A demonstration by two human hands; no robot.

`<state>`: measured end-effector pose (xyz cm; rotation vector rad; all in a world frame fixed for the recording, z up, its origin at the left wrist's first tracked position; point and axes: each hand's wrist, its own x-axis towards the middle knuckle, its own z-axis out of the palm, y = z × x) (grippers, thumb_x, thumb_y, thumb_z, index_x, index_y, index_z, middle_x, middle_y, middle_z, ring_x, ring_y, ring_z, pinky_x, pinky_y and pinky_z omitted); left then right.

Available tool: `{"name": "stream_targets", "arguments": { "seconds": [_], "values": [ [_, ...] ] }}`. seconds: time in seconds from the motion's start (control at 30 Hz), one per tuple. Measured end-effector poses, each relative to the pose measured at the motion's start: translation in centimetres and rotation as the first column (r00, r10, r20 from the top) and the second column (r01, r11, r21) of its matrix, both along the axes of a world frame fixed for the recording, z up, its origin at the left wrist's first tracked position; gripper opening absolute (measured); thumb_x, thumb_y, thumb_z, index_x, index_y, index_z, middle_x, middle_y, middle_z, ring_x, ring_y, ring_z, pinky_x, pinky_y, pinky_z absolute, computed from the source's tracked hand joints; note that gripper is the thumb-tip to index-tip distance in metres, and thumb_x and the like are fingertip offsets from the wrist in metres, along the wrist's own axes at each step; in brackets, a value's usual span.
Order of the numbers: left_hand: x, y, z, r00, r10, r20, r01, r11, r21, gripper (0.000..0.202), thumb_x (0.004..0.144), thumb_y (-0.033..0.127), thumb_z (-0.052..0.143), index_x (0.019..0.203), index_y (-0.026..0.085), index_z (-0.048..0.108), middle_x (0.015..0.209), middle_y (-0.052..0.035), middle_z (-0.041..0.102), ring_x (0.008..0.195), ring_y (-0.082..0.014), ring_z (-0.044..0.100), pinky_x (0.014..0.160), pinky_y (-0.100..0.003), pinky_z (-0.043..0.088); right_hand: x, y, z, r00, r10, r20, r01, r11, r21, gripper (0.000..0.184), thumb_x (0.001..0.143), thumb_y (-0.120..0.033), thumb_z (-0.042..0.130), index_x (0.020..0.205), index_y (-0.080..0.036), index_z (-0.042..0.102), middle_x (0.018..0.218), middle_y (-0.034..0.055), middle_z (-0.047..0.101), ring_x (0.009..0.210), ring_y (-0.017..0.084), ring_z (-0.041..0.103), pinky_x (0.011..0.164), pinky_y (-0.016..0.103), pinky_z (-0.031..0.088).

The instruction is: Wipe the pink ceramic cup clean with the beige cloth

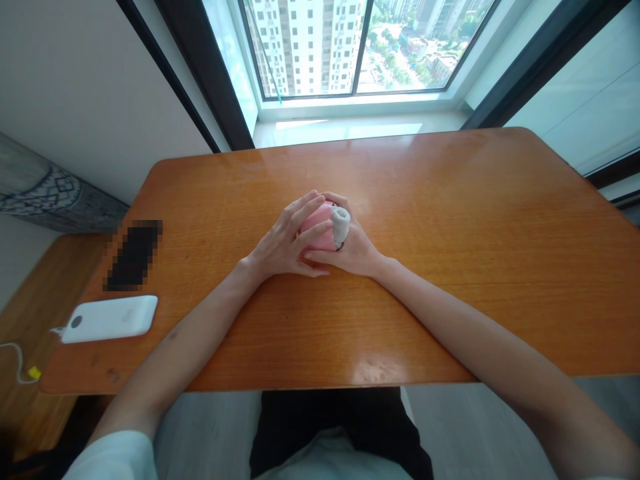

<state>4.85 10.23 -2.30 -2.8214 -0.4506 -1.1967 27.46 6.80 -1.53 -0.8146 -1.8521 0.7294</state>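
A pink rolled bundle of soft cloth (317, 227) sits on the orange wooden table (450, 200), just above its middle. A white rolled fabric piece (341, 225) lies against its right side. My left hand (285, 240) curves over the bundle from the left, fingers wrapped across the pink part. From the right, my right hand (347, 250) cups it, with its fingers passing under my left hand. Much of the bundle's underside is hidden by my hands.
A pixel-blurred dark phone (134, 255) and a white power bank (110, 319) with a cable lie at the table's left. A lower wooden surface (45, 313) lies beyond that edge. A tall window (350, 47) stands past the far edge.
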Motion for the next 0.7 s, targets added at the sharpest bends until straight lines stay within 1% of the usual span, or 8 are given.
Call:
{"name": "stream_targets", "arguments": {
  "seconds": [0.07,0.13,0.23,0.37,0.43,0.5,0.6,0.7],
  "values": [
    [-0.1,0.3,-0.3,0.999,0.043,-0.020,-0.042,0.998,0.043,0.115,0.086,0.071,0.088,0.175,0.044,0.020,0.189,-0.0094,0.017,0.174,-0.0433,0.029,0.136,-0.069,0.042,-0.1,-0.1,0.2,0.999,-0.002,-0.038,0.001,0.999,-0.038,0.070,0.077,-0.065,0.095,0.133,-0.032,0.070,0.164,0.0097,0.048,0.147,0.036,0.059,0.128,0.062,0.053],
    [-0.3,0.5,-0.5,0.996,0.077,-0.043,-0.076,0.997,0.025,0.110,0.091,0.060,0.087,0.175,0.040,0.018,0.189,-0.0122,0.015,0.173,-0.0410,0.031,0.134,-0.065,0.046,-0.1,-0.1,0.3,0.997,-0.006,-0.072,0.000,0.997,-0.078,0.073,0.077,-0.068,0.094,0.136,-0.034,0.067,0.162,0.0096,0.049,0.146,0.035,0.061,0.126,0.061,0.056],
    [-0.2,0.3,-0.8,0.993,0.115,-0.032,-0.118,0.990,-0.076,0.103,0.093,0.052,0.087,0.173,0.037,0.023,0.183,-0.0163,0.030,0.165,-0.0372,0.045,0.127,-0.060,0.055,-0.1,0.0,0.3,0.996,-0.013,-0.085,0.006,0.997,-0.080,0.076,0.078,-0.071,0.092,0.139,-0.035,0.064,0.165,0.0096,0.047,0.148,0.035,0.059,0.128,0.061,0.053],
    [0.3,-0.4,-0.6,0.991,0.133,0.020,-0.128,0.979,-0.159,0.104,0.082,0.055,0.093,0.167,0.036,0.035,0.173,-0.0169,0.043,0.156,-0.0391,0.054,0.122,-0.061,0.058,0.2,0.2,0.4,1.000,0.024,-0.015,-0.024,1.000,0.000,0.077,0.082,-0.074,0.087,0.143,-0.033,0.064,0.179,0.0088,0.037,0.158,0.038,0.051,0.134,0.064,0.044],
    [0.7,-1.0,-0.2,0.991,0.126,0.048,-0.113,0.970,-0.214,0.106,0.076,0.057,0.095,0.163,0.034,0.038,0.167,-0.0172,0.050,0.152,-0.0397,0.058,0.120,-0.061,0.059,0.4,0.2,0.6,0.998,0.062,0.029,-0.063,0.998,0.029,0.076,0.086,-0.075,0.082,0.145,-0.032,0.063,0.183,0.0080,0.032,0.163,0.040,0.045,0.136,0.066,0.041],
    [1.1,-1.5,0.3,0.990,0.114,0.084,-0.082,0.947,-0.312,0.109,0.072,0.056,0.095,0.161,0.030,0.039,0.158,-0.0176,0.058,0.142,-0.0388,0.066,0.115,-0.059,0.062,0.6,0.2,0.7,0.992,0.105,0.071,-0.109,0.993,0.051,0.077,0.089,-0.072,0.079,0.151,-0.031,0.059,0.186,0.0087,0.028,0.168,0.041,0.038,0.138,0.068,0.038],
    [1.4,-2.0,0.7,0.987,0.105,0.123,-0.044,0.907,-0.419,0.110,0.068,0.052,0.094,0.160,0.026,0.040,0.148,-0.0164,0.067,0.127,-0.0360,0.075,0.107,-0.054,0.065,0.8,0.0,0.7,0.983,0.143,0.116,-0.152,0.985,0.079,0.088,0.088,-0.067,0.082,0.161,-0.029,0.050,0.188,0.0119,0.023,0.172,0.043,0.029,0.139,0.070,0.034],
    [1.4,-2.2,0.8,0.987,0.109,0.122,-0.047,0.902,-0.429,0.109,0.065,0.050,0.094,0.158,0.025,0.042,0.148,-0.0160,0.067,0.125,-0.0363,0.075,0.107,-0.055,0.064,0.7,0.0,0.5,0.984,0.135,0.115,-0.146,0.985,0.092,0.093,0.087,-0.066,0.084,0.163,-0.029,0.047,0.187,0.0138,0.025,0.169,0.044,0.036,0.138,0.070,0.036]
  ]
}}
